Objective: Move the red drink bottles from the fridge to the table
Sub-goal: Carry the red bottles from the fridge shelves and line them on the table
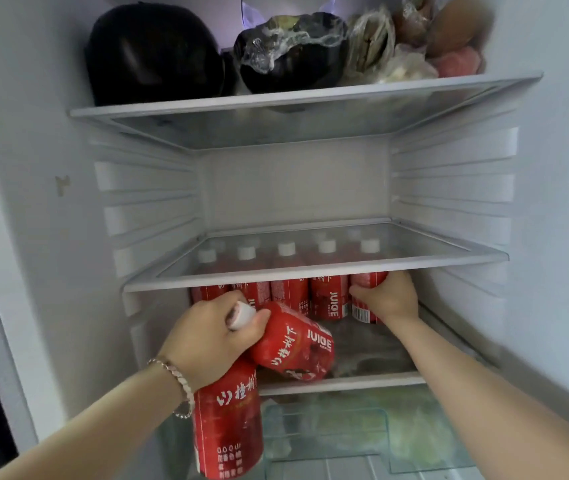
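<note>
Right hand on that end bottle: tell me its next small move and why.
Probably draw the end bottle straight out toward you, keeping it low. The right hand already wraps it, it stands upright under the glass shelf, and the left hand is full with two bottles.

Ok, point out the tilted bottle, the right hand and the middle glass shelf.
tilted bottle (293, 344): head view, red label.
right hand (388, 296): head view, back of hand.
middle glass shelf (310, 271): head view, front rim.

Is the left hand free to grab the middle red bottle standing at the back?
Probably not right now. The left hand already clutches two red juice bottles: one tilted, one hanging down. The tilted one also sits in front of the standing row, partly blocking the way in.
</note>
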